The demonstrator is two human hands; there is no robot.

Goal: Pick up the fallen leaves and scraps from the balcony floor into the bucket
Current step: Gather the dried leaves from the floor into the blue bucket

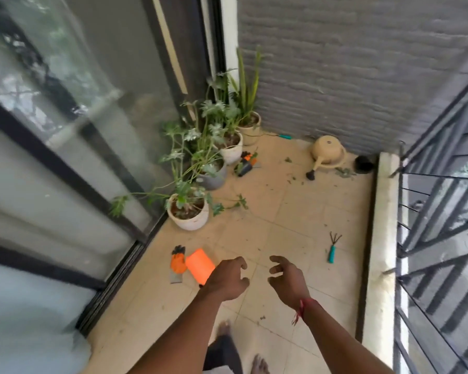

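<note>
Balcony floor (281, 225) of beige tiles is running to a gray brick wall (349, 63), with a glass door on the left and a railing on the right. Potted plants (189, 209) are lining the left edge. Beige bucket (328, 153) is lying tipped in the far right corner by the wall. Leaf scraps (345, 172) are lying scattered just beside it, more bits across the far tiles. Teal-handled hand rake (333, 248) is lying near the right edge, orange gloves (178, 261) near the left edge. Left hand (227, 282) and right hand (287, 279) are hovering over the near floor, fingers spread and loosely curled, holding nothing.
</note>
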